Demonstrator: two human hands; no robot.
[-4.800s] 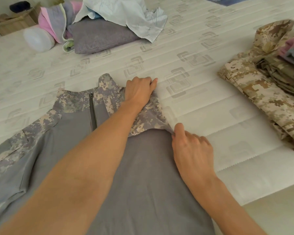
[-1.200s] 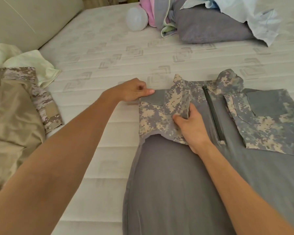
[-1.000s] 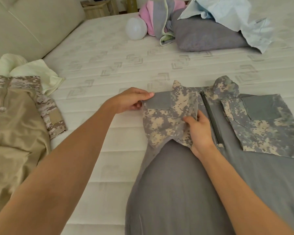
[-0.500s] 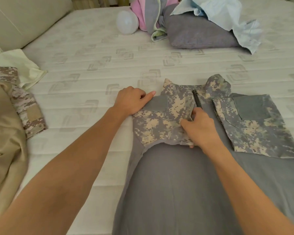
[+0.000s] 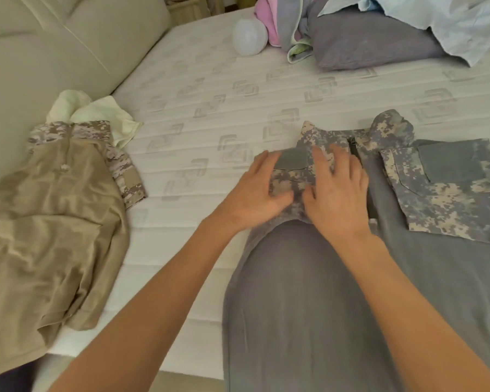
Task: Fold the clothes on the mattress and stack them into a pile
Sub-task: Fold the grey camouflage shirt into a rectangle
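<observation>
Pressing flat hands [image 5: 294, 193] on unlabelled camouflage shirt [image 5: 309, 278]

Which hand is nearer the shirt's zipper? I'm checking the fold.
Right. The right hand lies flat just beside the zipper; the left hand rests farther out, at the folded sleeve's outer edge.

Head view looks down, close over the mattress [image 5: 215, 80] (one camera).

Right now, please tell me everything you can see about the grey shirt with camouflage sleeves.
The grey shirt lies flat, front up, on the mattress, its body of plain soft cloth. The collar, shoulders and sleeves are grey digital camouflage, with a dark zip at the neck. Both sleeves are folded in across the chest, each showing a grey patch. The left hand and the right hand press flat on the folded sleeve.
</observation>
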